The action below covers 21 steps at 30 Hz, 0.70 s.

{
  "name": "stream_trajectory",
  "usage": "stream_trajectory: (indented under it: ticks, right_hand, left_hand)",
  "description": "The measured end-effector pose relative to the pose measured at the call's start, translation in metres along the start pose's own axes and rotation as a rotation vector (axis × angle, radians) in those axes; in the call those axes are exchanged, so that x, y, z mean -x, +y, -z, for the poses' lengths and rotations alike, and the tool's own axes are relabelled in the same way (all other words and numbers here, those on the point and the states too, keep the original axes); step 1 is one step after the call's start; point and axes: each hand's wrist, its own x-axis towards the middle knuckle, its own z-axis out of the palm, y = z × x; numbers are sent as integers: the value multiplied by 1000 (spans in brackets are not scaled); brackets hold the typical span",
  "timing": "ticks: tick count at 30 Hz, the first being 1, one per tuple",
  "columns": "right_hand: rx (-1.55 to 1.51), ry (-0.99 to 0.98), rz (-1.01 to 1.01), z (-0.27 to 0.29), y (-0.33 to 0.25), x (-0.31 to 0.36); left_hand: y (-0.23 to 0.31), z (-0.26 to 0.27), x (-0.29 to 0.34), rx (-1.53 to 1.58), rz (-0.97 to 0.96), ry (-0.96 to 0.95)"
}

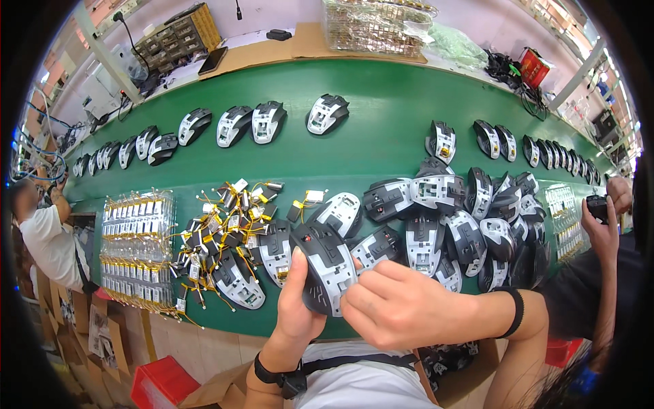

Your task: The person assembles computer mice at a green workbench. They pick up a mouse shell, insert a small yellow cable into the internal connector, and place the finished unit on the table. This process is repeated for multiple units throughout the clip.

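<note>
A black and silver computer mouse (pixel 321 262), its inside partly open to view, is held up over the near table edge. My left hand (pixel 297 300) grips it from the left, thumb along its side. My right hand (pixel 402 303) is curled closed against the mouse's lower right edge; its fingertips are partly hidden, and whatever they pinch cannot be made out. Just beyond the left hand lies a heap of small battery packs (pixel 231 221) with yellow tape and thin wires. Many similar mice (pixel 436 194) are piled to the right, some overlapping.
Clear plastic trays (pixel 136 238) with rows of batteries lie left; another tray (pixel 564 218) is far right. Rows of mice (pixel 269 123) stand along the green conveyor (pixel 388 102). A co-worker's hands (pixel 603 211) hold a dark part at right; another person (pixel 54 238) is left. A red bin (pixel 163 382) stands below.
</note>
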Motion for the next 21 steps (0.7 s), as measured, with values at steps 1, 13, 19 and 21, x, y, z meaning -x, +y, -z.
stream_trajectory:
  ticks: [1, 13, 19, 21]
  right_hand:
    - [3, -22, 2, 1, 1, -1]
    - [-362, 147, -339, -20, -1, 12]
    - [-289, 173, -273, -24, -9, 15]
    - [-330, 204, -270, -29, -8, 20]
  left_hand:
    - [1, -6, -1, 13, 2, 17]
    - [-9, -3, -7, 103, -3, 12]
    - [-7, -4, -3, 128, -25, 5]
    - [-9, -8, 2, 110, -47, 6]
